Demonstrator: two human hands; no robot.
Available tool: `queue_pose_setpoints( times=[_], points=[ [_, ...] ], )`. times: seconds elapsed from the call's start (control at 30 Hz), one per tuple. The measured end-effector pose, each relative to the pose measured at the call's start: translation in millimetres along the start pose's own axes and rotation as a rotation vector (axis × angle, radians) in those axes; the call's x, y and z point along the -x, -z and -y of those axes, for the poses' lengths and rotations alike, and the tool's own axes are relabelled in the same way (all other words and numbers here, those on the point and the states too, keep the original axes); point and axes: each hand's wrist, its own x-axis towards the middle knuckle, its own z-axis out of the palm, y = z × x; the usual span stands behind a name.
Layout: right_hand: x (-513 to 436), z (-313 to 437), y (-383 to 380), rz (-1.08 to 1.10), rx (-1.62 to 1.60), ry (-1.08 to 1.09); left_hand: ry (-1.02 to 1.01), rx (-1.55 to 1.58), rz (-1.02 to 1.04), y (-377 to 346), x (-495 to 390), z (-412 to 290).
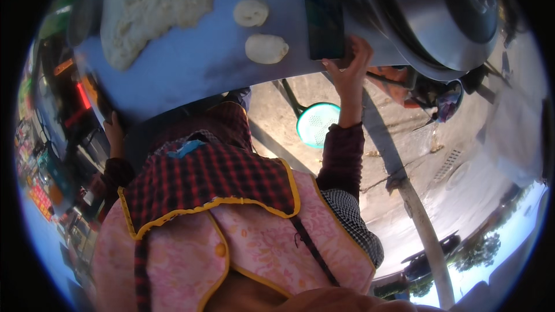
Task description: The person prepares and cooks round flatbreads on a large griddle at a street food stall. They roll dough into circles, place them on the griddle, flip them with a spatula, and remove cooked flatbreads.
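Observation:
On the metal tabletop (186,65) lies a dark flat rectangle that looks like a phone (325,21). My right hand (353,63) is at its near right corner, thumb along the near edge and fingers at the right side. To its left sit two small pieces of pale dough, a round one (251,12) and an oblong one (266,48). A large, flattened mass of dough (151,21) spreads over the far left. My left hand (113,132) is at the table's left edge, partly in shadow; its fingers are hard to make out.
A large round metal pan or lid (416,13) stands at the right end of the table. Below the table edge, a round green-rimmed perforated seat or disc (318,125) is over the concrete ground (277,95). A pole (416,212) crosses the right side. Stall goods (41,199) crowd the far left.

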Motion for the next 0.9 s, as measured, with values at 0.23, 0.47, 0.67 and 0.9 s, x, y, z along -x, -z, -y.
queue_pose_setpoints(
  times=[0.23,0.47,0.67,0.9],
  points=[
    [1.1,2.0,-1.1,-0.01,0.006,0.021,0.012,-0.045,-0.008,-5.7,-9.6,15.1],
    [2.6,-4.8,-2.5,-0.026,0.126,0.111,0.028,-0.061,0.042,-0.4,-6.6,0.4],
    [1.8,10.4,-3.0,-0.06,-0.083,-0.06,0.034,0.016,0.055,-2.4,-0.2,-9.4],
    [39.9,118.9,-78.8,-0.146,0.027,0.038,-0.006,0.005,0.003,-9.4,2.5,-6.3]
  ],
)
